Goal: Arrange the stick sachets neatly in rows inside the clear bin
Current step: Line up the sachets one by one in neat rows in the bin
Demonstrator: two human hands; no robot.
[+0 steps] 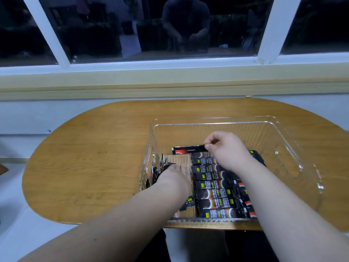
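Wooden table (85, 167) under a dark window (132, 25), and the bin (273, 125) sits on the table's right half, its near wall close to the person. Inside, a row (215, 186) of black sachets runs from the near wall up toward the middle, each one lying crosswise, long edges touching, labels up. That's tidy work.

The right hand (226, 150) is at the far end of that row, thumb and forefinger pinching the right end of one sachet (187, 149). This one lies just beyond the last placed one, a touch askew, and it looks like the next to go into line.

The left hand (173, 176) lies palm down, fingers straight, just left of the row, fingertips on a loose heap (160, 167) against the left wall. That heap is a jumble, some sachets on edge, none lined up.

Right of the row, a bunch (245, 201) of more sachets lies at an angle, partly under the right forearm, so I can't tell how neat it is. The far part and the right side of the bin floor show bare.

My read: somewhere around midway. One row is nearly built. The pinched sachet needs squaring up, and the heap and the bunch need sorting into rows alongside. No sachets show on the table outside the bin
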